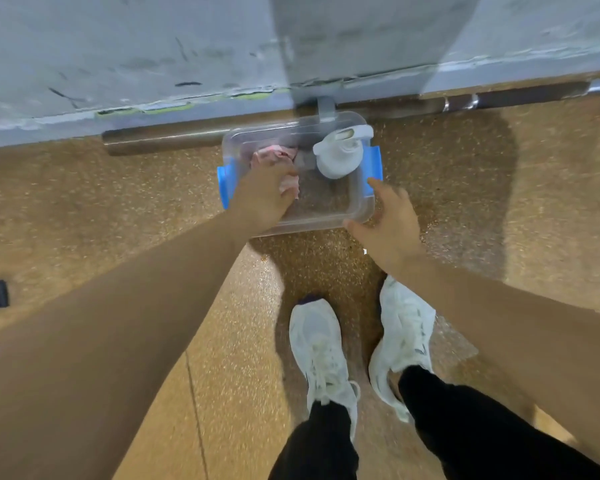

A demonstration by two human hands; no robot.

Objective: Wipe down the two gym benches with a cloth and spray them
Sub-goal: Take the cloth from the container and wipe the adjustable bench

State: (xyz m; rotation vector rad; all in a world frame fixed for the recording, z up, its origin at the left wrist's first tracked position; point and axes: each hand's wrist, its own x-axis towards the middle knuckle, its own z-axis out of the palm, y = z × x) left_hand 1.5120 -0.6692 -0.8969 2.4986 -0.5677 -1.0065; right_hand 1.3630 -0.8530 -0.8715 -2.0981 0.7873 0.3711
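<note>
Pink cloth [274, 155] lies in the clear box [357, 211] on the floor, my left hand [262, 195] gripping it. Right hand [385, 223] is open at the rim. Fetch step. Next: lift the cloth and grab the spray bottle [336, 157] beside it.

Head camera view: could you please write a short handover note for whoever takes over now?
Left hand: inside the clear bin, gripping the pink cloth.
Right hand: open, at the bin's near right corner.
White spray bottle: in the bin, far right side, untouched.
Done: nothing visible; no benches in view.
Left: take out cloth and bottle, then wipe and spray both benches.
</note>
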